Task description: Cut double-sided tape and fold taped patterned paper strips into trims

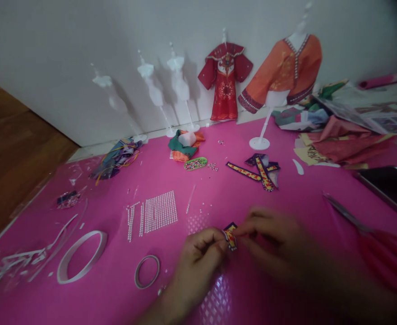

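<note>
A small piece of yellow-and-red patterned fabric trim (230, 235) with a dark border and a pearl-like beaded edge is pinched in my left hand (201, 253). Close at its right side, the fingers of my right hand (273, 239) are pressed together at the trim's edge, slightly blurred. Whether something tiny also sits between those fingertips, I cannot tell. Beyond my hands lie matching trim strips (264, 174) on dark fabric. To the left is a sheet of stick-on pearls (159, 212) in rows, with loose pearls (203, 207) nearby.
Red-handled scissors (364, 228) and a phone (388, 185) lie at right. Two tape rolls, a large one (61, 266) and a small one (137, 273), are at left. A green bead tray (196, 163) and mini mannequins (180, 81), some dressed, stand behind on the pink mat (110, 216).
</note>
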Tool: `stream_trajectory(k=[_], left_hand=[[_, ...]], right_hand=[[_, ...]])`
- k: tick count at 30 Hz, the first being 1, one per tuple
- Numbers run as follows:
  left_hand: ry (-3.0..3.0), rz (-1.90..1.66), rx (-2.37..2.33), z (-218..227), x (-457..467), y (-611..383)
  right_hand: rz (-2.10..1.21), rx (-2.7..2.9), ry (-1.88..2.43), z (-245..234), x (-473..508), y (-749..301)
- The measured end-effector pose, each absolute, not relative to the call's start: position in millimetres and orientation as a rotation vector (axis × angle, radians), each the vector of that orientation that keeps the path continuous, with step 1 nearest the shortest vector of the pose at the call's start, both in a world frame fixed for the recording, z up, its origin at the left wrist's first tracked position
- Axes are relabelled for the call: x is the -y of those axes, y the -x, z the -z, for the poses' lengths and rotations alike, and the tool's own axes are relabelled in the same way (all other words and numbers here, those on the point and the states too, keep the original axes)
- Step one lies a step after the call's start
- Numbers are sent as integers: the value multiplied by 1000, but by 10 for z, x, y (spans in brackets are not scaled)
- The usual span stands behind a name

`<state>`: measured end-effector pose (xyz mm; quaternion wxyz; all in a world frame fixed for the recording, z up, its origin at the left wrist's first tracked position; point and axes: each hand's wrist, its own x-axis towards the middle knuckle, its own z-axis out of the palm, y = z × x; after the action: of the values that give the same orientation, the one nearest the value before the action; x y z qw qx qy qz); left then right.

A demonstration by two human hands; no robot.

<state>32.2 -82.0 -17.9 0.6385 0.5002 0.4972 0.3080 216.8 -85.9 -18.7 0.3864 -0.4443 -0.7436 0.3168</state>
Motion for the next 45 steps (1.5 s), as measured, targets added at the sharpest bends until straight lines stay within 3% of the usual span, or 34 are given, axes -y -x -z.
stream_trajectory(k=[3, 8, 20, 45], left_hand=[[-1113, -722, -1017, 154, 841, -313], [-1144, -695, -899, 146, 854, -290], [-1006, -722, -912, 237, 805, -260], [-1034, -681, -1145, 180, 811, -309]], right_hand=[[-856, 1864, 1115, 166, 828, -2195], [-1262, 1890, 1150, 119, 835, -2173], [-1569, 1444, 1321, 133, 762, -2146], [-1720, 1414, 1266, 127, 769, -2136]])
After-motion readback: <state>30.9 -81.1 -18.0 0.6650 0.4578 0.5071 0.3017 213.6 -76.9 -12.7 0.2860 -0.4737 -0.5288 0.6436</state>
